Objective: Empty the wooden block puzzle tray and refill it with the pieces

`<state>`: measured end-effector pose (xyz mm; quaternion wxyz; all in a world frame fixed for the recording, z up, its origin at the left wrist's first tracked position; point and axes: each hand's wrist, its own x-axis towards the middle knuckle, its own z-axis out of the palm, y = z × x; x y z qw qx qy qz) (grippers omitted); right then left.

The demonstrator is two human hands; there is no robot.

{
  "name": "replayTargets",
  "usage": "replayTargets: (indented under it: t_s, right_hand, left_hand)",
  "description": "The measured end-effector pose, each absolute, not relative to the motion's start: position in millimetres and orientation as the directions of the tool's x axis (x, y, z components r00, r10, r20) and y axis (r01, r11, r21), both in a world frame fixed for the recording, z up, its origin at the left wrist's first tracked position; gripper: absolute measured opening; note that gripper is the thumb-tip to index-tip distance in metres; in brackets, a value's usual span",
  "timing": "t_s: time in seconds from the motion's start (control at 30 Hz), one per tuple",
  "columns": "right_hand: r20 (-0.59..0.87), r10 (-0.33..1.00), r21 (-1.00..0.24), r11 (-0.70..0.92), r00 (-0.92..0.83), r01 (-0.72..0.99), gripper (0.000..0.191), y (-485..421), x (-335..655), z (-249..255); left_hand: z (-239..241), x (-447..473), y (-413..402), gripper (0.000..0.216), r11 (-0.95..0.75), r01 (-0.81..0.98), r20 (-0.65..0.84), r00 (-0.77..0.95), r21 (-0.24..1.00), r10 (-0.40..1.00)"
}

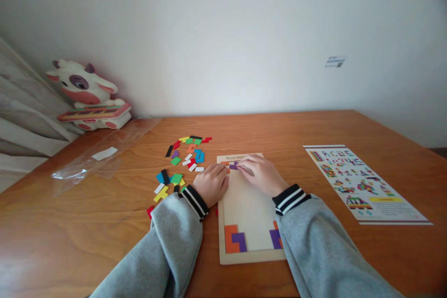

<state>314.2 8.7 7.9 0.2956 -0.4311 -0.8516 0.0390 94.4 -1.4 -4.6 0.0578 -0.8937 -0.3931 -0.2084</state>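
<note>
Brown wood table (314, 251) against a plain wall (223, 46), w/ a cow toy (87, 88) far left & a printed sheet (366, 181) off to the right. Puzzle board (221, 242) lies flat, approx. centre, under both hands.

L hand (212, 184): fingers bent & close together, over the board's left rim near the top corner; can't tell if they grip anything or just rest. R hand (263, 174): fingers bunched, tips at a small purple piece (233, 166) inside the top edge — can't tell if pinched or only pressed. Orange bits (225, 163) show next to it, partly hidden.

Bottom-left corner holds an orange piece (228, 237) w/ a purple one (240, 240) tucked against it; bottom-right pair is half behind the R sleeve. Loose pieces, e.g. a yellow one (161, 193), lie left of the board.

To seat the top piece well: steady the rim w/ L, slide purple flush to orange & frame, press flat w/ fingertips — no forcing, or neighbours may shift. Keep sleeves off the bottom pieces, esp. on the R.
</note>
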Motion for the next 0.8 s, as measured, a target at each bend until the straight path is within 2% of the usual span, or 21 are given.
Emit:
replayTargets:
  t_s: [0.23, 0.6, 0.8]
  right_hand:
    - [0.488, 0.728, -0.267, 0.65, -0.482, 0.712, 0.015, 5.1, 312.3, -5.6]
    - [0.498, 0.7, -0.29, 0.691, -0.512, 0.662, 0.023, 9.1, 310.1, -12.8]
    - [0.472, 0.69, -0.326, 0.715, -0.549, 0.619, 0.043, 7.9, 309.2, -9.7]
  left_hand:
    - [-3.5, 98.3, -8.0, 0.024, -0.63, 0.777, 0.37, 0.589, -0.011, 0.719]
    - [-2.3, 101.1, -9.3, 0.024, -0.639, 0.768, 0.385, 0.602, -0.041, 0.7]
    - [-1.6, 102.1, -9.5, 0.024, -0.634, 0.772, 0.383, 0.597, -0.037, 0.705]
